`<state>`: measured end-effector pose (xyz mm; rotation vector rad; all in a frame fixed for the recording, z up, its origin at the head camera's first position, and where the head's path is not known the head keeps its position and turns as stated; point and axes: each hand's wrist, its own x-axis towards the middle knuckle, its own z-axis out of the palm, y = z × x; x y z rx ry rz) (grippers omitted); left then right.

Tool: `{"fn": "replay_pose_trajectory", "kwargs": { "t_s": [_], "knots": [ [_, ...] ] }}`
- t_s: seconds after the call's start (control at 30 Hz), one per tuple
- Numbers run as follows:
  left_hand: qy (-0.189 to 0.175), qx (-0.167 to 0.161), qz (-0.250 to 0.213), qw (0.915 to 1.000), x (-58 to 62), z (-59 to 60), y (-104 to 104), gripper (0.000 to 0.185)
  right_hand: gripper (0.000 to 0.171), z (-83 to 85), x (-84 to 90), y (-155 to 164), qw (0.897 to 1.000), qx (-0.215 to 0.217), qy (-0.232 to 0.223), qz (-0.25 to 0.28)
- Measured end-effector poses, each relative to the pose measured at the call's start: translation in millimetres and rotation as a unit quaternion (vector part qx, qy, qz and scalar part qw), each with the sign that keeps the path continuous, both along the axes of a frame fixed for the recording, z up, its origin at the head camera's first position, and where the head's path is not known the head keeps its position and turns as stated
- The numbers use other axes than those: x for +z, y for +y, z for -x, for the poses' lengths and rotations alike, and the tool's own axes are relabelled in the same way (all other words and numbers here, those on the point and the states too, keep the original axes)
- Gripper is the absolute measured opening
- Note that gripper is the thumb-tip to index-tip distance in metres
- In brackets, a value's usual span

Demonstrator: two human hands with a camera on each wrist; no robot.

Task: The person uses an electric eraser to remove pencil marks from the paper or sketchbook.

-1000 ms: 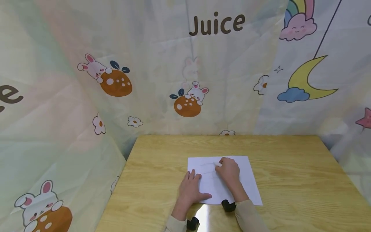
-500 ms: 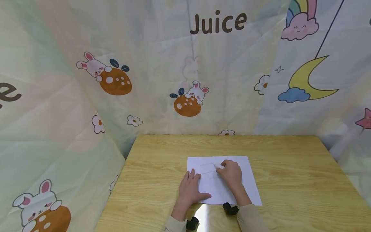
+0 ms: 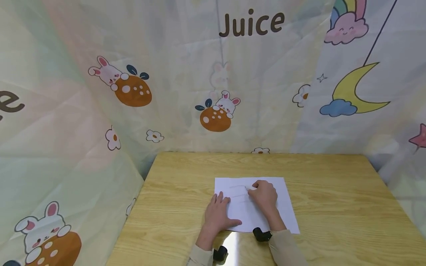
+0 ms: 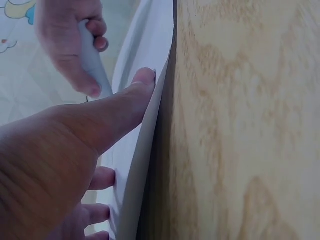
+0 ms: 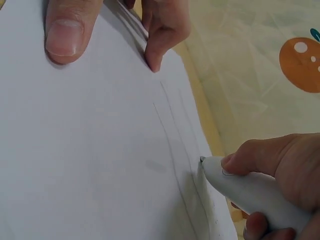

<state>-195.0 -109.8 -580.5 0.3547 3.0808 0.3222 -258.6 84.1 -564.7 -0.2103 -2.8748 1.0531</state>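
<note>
Right hand (image 3: 265,194) pinched smooth white pen-like tool (image 5: 252,192), tip at white rectangular paper sheet (image 3: 251,218). Left hand (image 3: 216,215) lay spread on sheet, pale wood-grain table (image 3: 342,195) beneath.

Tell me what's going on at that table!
Someone is working on a sheet of paper lying on the table. The right hand grips a white tool, its tip close to the paper; I can't tell if it touches. The left hand rests on the paper. A few faint, thin lines show there, with no finished picture to see.
</note>
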Motion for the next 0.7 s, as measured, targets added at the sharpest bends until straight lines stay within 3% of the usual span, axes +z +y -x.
{"fn": "replay_pose_trajectory", "kwargs": {
  "t_s": [0.23,0.37,0.7],
  "knots": [
    [0.009,0.003,0.002,0.9999,2.1,5.0,-4.6,0.094,0.024,3.0,6.3,-1.9,1.000,-0.006,-0.006,0.019],
    [-0.008,0.004,-0.007,0.9999,3.8,3.4,-4.9,0.094,0.023,4.3,4.5,-2.6,1.000,-0.006,-0.010,0.026],
    [-0.009,0.006,-0.011,0.9999,-4.1,2.8,-1.0,0.095,0.025,2.9,4.1,1.0,0.999,-0.020,-0.020,0.037]
  ]
}}
